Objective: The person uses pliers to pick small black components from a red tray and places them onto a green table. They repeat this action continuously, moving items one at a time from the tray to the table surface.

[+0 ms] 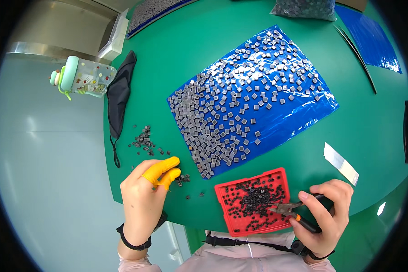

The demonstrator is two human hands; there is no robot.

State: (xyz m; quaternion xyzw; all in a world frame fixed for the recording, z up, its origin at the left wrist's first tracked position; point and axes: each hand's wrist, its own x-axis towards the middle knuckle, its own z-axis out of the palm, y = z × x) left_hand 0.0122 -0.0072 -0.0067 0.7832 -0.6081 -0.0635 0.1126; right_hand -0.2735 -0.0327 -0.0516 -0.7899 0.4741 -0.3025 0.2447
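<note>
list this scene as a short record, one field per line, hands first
left hand: yellow covers on two digits, fingertips beside loose dark bits; whether it grips one is unclear
right hand: holds pliers, tips over the red tray
red tray: scattered small black parts, densest near the middle
blue sheet: many grey square pieces, crowded toward its left side
surface: green table
far left: clear bottle with mint lid, beside black cloth item

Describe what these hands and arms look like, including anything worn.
The left hand wears two yellow finger covers; the right hand shows none. Black bands circle both wrists, and pale pinkish sleeves show at the lower edge.
</note>
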